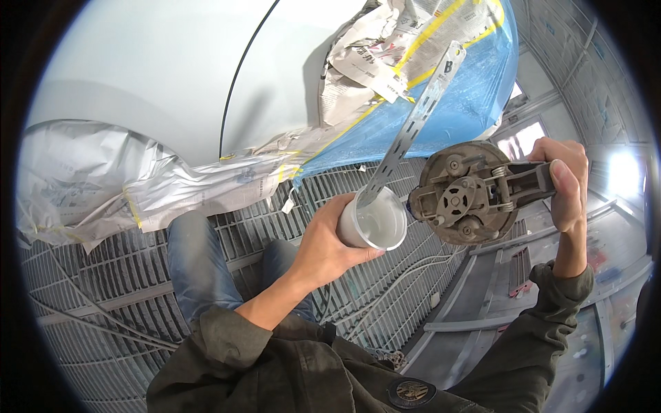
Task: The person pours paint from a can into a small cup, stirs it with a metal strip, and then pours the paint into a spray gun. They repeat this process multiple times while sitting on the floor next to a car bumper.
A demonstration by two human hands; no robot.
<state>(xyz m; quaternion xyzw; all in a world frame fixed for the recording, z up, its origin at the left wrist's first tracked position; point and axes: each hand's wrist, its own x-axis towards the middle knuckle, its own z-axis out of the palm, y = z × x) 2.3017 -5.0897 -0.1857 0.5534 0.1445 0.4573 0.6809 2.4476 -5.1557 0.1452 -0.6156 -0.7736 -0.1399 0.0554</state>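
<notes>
My left hand [321, 242] is closed around a white plastic cup [349, 227], near the middle of the view. Inside the cup is some pale liquid, and a long metal-looking mixing ruler [421, 113] with slots leans out over its far rim. To the right, my right hand [566, 182] grips the handle of a round, grimy paint-can mixing lid [458, 196]. The lid is tipped on its side, with springs and a slotted disc facing me. Its left edge lies close beside the cup's rim. Whatever can sits behind the lid is hidden.
A pale grey car body panel [151, 76] fills the far left. Newspaper [365, 72], yellow tape and blue plastic sheeting [413, 131] cover parts of it. Below me is a metal floor grating [124, 268], with hoses [103, 313] lying across it. Booth walls [585, 76] rise at right.
</notes>
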